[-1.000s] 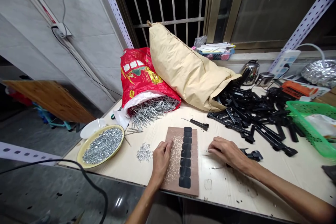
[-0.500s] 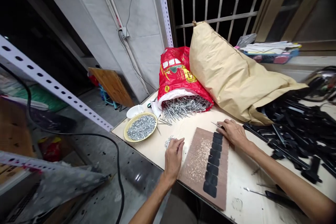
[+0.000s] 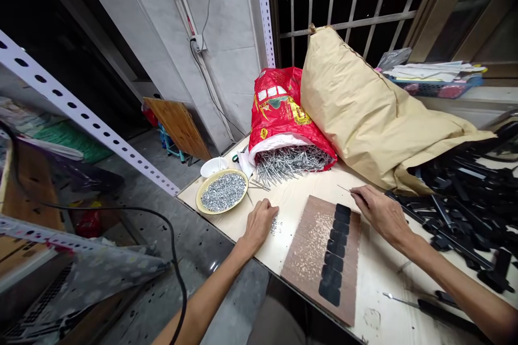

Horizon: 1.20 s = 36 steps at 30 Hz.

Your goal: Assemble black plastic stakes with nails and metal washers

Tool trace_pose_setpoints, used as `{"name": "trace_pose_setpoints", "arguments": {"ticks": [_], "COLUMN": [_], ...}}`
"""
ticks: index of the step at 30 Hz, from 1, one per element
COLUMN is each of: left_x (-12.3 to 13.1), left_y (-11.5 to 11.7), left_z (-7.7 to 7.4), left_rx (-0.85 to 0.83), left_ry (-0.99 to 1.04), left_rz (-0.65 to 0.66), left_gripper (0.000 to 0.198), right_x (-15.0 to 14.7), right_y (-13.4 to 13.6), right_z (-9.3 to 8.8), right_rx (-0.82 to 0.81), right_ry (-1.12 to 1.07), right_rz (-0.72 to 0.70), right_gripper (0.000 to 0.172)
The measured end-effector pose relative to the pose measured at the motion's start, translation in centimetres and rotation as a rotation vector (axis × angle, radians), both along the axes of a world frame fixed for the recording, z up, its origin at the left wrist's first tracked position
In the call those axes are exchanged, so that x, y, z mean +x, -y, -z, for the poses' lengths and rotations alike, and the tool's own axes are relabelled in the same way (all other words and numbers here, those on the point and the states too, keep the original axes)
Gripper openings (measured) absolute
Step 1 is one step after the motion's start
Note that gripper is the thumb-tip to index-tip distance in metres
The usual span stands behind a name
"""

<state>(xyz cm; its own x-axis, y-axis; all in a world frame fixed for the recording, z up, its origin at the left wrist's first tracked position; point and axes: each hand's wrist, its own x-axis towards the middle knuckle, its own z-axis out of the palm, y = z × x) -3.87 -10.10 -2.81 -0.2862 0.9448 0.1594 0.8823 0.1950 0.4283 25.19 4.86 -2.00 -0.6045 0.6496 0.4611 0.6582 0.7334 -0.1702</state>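
My left hand (image 3: pixel 259 222) rests on the table with its fingers bent together, beside a small group of tiny metal pieces (image 3: pixel 276 225). Whatever its fingertips pinch, if anything, is hidden. A thin, pointed metal tool (image 3: pixel 344 188) sticks out to the left from my closed right hand (image 3: pixel 380 212), above the far right corner of a brown board (image 3: pixel 295 267). Along the board's right side runs a row of black, round-cornered square pieces (image 3: pixel 335 253). Pale specks lie over its middle.
A yellow bowl (image 3: pixel 198 204) of small metal pieces and a white bowl (image 3: pixel 214 166) stand at the left edge. Behind are a red bag (image 3: pixel 275 113) spilling nails or screws and a tan sack (image 3: pixel 356 113). Black parts (image 3: pixel 457 226) and a black-handled tool (image 3: pixel 439 312) lie right.
My left hand has moved left and turned its fingers toward the tiny pieces, which now show more spread out. My right hand stays by the board's far corner with the thin tool. The view has shifted slightly.
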Motion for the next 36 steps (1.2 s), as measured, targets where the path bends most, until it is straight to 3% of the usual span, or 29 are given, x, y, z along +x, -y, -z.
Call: {"name": "trace_pose_setpoints", "arguments": {"ticks": [4, 8, 11, 16, 20, 25, 36], "left_x": [-0.2, -0.3, 0.2, 3.5, 6.4, 7.6, 7.7], "left_y": [-0.5, -0.6, -0.6, -0.9, -1.2, -1.6, -2.3], "left_z": [-0.6, -1.1, -1.5, -2.6, -3.6, -4.2, -4.5], "left_rx": [-0.194, -0.137, 0.019, 0.085, 0.174, 0.21, 0.127], "left_ry": [-0.214, -0.131, 0.155, 0.967, 1.264, 1.336, 1.303], "left_rz": [0.124, 0.131, 0.079, -0.017, -0.013, -0.01, 0.032], "left_gripper": [0.022, 0.018, 0.013, 0.02, 0.024, 0.024, 0.031], "right_x": [-0.3, -1.1, -2.1, -4.5, -5.4, -5.0, -4.2], "right_y": [1.8, 3.5, 5.2, 7.8, 8.5, 8.4, 8.7], "right_z": [-0.6, -1.0, -1.7, -3.0, -3.2, -3.3, -3.3], "right_rx": [0.002, -0.046, -0.113, -0.174, -0.153, -0.132, -0.101], "right_ry": [-0.041, -0.065, -0.104, -0.149, -0.143, -0.124, -0.064], "right_rz": [-0.069, -0.08, -0.126, -0.201, -0.17, -0.117, -0.056], "right_gripper": [0.026, 0.026, 0.027, 0.027, 0.025, 0.022, 0.018]}}
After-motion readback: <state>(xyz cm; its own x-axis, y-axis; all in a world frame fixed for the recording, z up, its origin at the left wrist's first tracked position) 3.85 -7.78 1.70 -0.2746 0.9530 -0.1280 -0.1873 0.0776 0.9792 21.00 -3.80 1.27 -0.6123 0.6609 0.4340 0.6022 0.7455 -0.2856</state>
